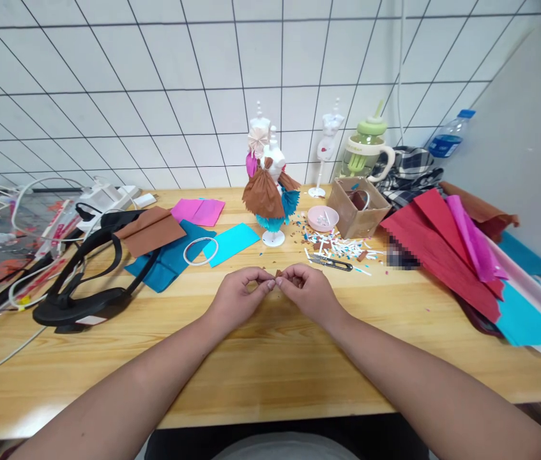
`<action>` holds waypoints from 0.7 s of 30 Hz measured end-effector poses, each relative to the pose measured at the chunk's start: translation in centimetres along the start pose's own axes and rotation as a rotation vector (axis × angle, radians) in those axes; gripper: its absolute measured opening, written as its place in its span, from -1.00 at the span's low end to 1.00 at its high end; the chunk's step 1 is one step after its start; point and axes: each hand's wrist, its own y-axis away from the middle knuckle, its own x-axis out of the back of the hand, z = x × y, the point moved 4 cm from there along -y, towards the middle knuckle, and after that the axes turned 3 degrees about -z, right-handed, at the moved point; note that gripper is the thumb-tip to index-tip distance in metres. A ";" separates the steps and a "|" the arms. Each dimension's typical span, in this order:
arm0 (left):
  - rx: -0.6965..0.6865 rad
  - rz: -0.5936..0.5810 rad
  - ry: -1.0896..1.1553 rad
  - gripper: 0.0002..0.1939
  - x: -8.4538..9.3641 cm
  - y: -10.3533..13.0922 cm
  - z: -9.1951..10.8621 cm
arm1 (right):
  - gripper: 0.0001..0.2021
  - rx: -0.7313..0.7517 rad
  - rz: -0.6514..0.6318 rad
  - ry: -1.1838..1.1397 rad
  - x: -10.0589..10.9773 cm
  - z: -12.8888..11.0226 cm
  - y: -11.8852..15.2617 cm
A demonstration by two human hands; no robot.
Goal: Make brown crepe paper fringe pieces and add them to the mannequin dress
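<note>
As the left hand (pixel 237 295) and right hand (pixel 310 291) meet over the surface (pixel 270 383), a small brown paper piece (pixel 278 273) sits between their fingertips, thumb and forefinger of each closed in a pinch on it. Beyond, towards the far edge, stands a white mannequin (pixel 275 154) in brown and blue paper.

A head-worn camera is looking forward and down from near behind and above the left grip (pixel 232 294) and right grip (pixel 314 291), facing the tiled wall (pixel 179 121) beyond them.
</note>
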 end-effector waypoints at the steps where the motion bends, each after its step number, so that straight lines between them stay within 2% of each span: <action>1: 0.001 0.001 0.005 -0.84 0.0 0.0 0.0 | -0.84 0.001 0.002 0.003 0.0 0.0 0.0; 4: 0.017 0.012 0.020 -0.84 0.0 0.0 -0.3 | -0.84 0.004 -0.021 -0.038 -0.2 -0.1 0.1; 10: 0.022 0.093 0.080 -0.82 0.5 -0.2 -0.9 | -0.83 0.024 -0.117 -0.301 -0.5 -0.2 0.0; 16: -0.106 0.109 0.050 -0.82 1.0 -0.2 -0.3 | -0.68 -0.193 -0.147 -0.497 0.1 0.6 -0.3; 21: -0.291 0.115 -0.146 -0.86 1.0 0.3 0.5 | -0.73 -0.225 -0.276 -0.399 0.3 0.6 -0.2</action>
